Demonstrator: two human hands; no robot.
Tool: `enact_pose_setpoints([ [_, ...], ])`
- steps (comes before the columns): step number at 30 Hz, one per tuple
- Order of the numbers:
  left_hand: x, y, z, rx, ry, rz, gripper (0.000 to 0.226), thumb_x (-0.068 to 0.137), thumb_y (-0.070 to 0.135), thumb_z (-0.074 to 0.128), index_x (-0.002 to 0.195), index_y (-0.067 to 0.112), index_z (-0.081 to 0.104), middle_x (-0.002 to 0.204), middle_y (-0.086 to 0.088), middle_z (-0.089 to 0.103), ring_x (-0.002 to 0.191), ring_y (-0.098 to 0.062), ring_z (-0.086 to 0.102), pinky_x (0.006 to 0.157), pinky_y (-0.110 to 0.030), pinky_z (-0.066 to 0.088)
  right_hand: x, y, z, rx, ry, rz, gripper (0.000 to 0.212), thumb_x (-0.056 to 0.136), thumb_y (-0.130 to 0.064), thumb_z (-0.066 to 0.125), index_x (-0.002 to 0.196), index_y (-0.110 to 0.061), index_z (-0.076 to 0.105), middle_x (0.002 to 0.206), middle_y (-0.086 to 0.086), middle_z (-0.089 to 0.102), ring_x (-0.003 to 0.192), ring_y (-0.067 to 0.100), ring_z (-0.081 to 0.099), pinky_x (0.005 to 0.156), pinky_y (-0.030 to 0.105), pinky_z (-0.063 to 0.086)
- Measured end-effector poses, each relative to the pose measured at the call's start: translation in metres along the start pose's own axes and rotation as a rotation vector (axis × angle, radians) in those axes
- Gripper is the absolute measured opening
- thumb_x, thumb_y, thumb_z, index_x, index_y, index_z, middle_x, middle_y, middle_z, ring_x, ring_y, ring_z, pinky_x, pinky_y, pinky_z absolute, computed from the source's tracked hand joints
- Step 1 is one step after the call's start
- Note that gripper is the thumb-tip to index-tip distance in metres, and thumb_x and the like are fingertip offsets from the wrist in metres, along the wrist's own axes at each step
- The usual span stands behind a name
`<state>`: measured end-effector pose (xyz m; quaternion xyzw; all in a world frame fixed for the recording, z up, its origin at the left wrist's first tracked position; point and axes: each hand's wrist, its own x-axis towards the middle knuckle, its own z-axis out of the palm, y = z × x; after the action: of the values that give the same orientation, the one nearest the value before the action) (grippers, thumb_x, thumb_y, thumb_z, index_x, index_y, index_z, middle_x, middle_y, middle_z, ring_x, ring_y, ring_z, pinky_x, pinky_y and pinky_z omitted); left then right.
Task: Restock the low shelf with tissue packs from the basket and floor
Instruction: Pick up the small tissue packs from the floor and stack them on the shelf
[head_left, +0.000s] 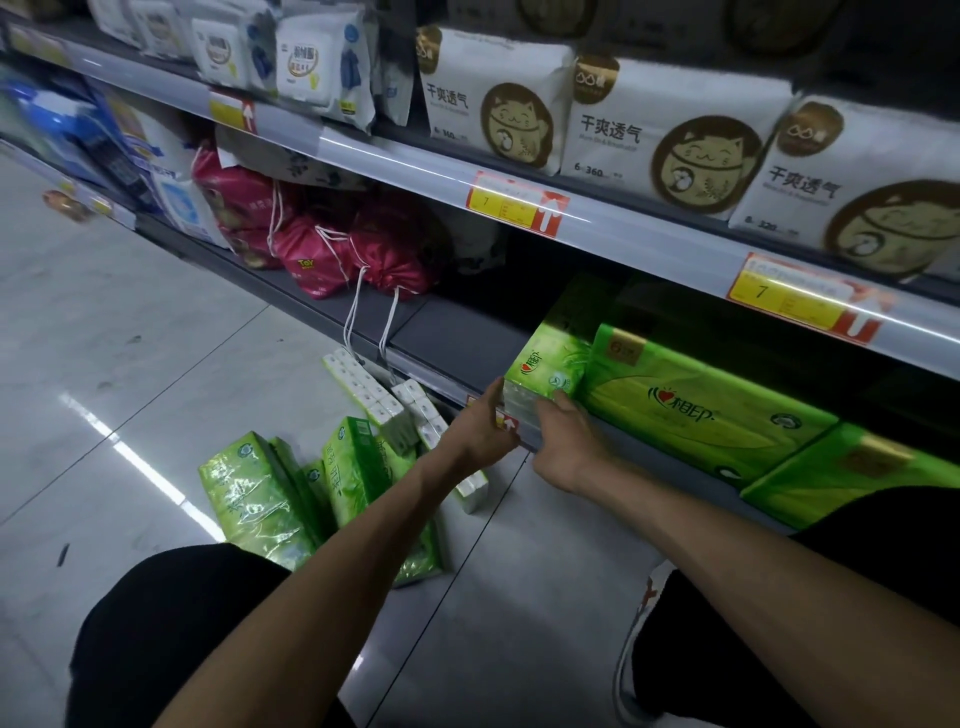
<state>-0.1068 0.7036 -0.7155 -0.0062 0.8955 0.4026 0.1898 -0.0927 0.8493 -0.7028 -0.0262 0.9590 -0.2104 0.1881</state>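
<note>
- While the person crouches before the low shelf (457, 332), both hands are set on one green tissue pack (545, 369) standing at the shelf's front edge, just left of the larger green packs (701, 410) already lying there.
- Left hand (485, 428): its grip is closed against the pack's left face, thumb up along the corner.
- Right hand (569, 428): fingers bear on the pack's front and lower right; clamped on the same pack.
- Step in hand, as judged: seating this pack on the shelf beside the stocked row. It appears to sit partly over the shelf lip, so the placement looks unfinished.
- Next move, as judged: push the pack back until it stands square against its neighbour, then release and reach down for floor stock.
- Remaining stock: several green tissue packs on the floor (270, 493) lean together beneath the left forearm; small white pack bundles (374, 395) lie against the shelf base.
- No basket is visible.
- Surroundings: red drawstring bags (311, 249) occupy the low shelf further left, their cords (353, 317) hanging over the edge to the floor; white cat-printed packs (670, 130) fill the shelf above.
- Obstructions: the bare shelf between the red bags and the held pack is open. The overhead shelf edge limits headroom, and the dangling cords could snag a pack lifted from below.
</note>
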Motion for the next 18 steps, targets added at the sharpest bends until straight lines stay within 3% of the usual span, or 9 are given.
enact_pose_setpoints([
  [2, -0.015, -0.005, -0.01, 0.091, 0.009, -0.008, 0.076, 0.09, 0.017, 0.064, 0.159, 0.021, 0.033, 0.128, -0.003, 0.064, 0.1, -0.027, 0.068, 0.085, -0.031, 0.051, -0.004, -0.008, -0.004, -0.022, 0.019, 0.024, 0.066, 0.085, -0.011, 0.069, 0.145, -0.014, 0.043, 0.148, 0.014, 0.038, 0.139, 0.037, 0.039, 0.108, 0.042, 0.046],
  [5, -0.042, -0.018, -0.028, 0.271, 0.039, -0.02, 0.078, 0.089, 0.031, 0.066, 0.16, 0.023, 0.034, 0.145, -0.011, 0.057, 0.121, -0.029, 0.063, 0.101, -0.042, 0.053, -0.013, -0.022, -0.008, -0.089, 0.032, 0.005, 0.069, 0.087, -0.014, 0.068, 0.15, -0.015, 0.037, 0.149, 0.016, 0.034, 0.138, 0.038, 0.036, 0.106, 0.042, 0.046],
  [13, -0.133, -0.065, -0.09, 0.636, 0.136, -0.091, 0.085, 0.086, 0.066, 0.056, 0.16, 0.034, 0.03, 0.157, -0.004, 0.045, 0.138, -0.034, 0.047, 0.106, -0.05, 0.048, -0.047, -0.075, -0.005, -0.319, -0.049, -0.21, 0.074, 0.09, -0.021, 0.065, 0.152, -0.015, 0.026, 0.159, 0.021, 0.019, 0.15, 0.045, 0.013, 0.11, 0.051, 0.038],
  [18, -0.166, -0.082, -0.124, 0.687, 0.235, -0.186, 0.084, 0.088, 0.072, 0.056, 0.16, 0.035, 0.031, 0.156, -0.004, 0.046, 0.139, -0.032, 0.046, 0.106, -0.048, 0.047, -0.065, -0.106, -0.017, -0.346, -0.051, -0.388, 0.078, 0.087, -0.031, 0.066, 0.151, -0.016, 0.025, 0.151, 0.019, 0.028, 0.143, 0.041, 0.023, 0.102, 0.05, 0.04],
])
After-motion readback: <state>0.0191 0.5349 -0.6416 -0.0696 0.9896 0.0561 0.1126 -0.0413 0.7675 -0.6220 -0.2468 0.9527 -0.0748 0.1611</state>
